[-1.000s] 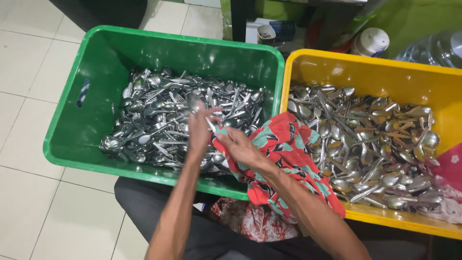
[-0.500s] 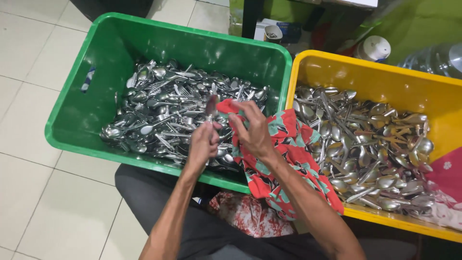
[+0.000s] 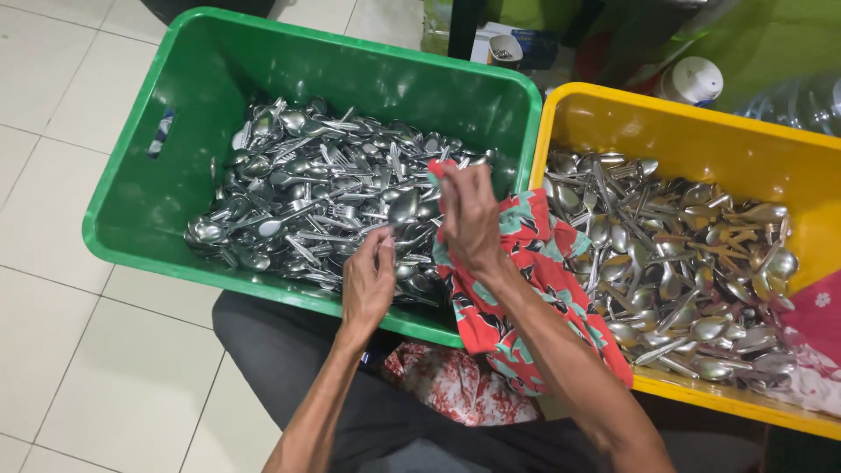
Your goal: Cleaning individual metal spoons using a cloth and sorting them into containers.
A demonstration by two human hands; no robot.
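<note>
A green bin (image 3: 201,114) full of steel spoons and forks (image 3: 307,193) stands on the left, a yellow bin (image 3: 701,140) of the same cutlery on the right. My left hand (image 3: 368,280) pinches the handle of a spoon (image 3: 403,208) over the green bin's near edge. My right hand (image 3: 469,215) grips a red patterned cloth (image 3: 517,289) that drapes over the wall between the bins, and holds it by the spoon's bowl.
White tiled floor (image 3: 70,289) lies to the left. A white-lidded jar (image 3: 692,81) and a clear water bottle (image 3: 793,96) stand behind the yellow bin. A pink cloth (image 3: 815,324) lies in its right corner. My dark trousers and a floral cloth (image 3: 455,385) are below.
My left hand has drawn back toward me along the spoon's handle. My right hand with the cloth has shifted up over the spoon's bowl. The camera has tilted a little.
</note>
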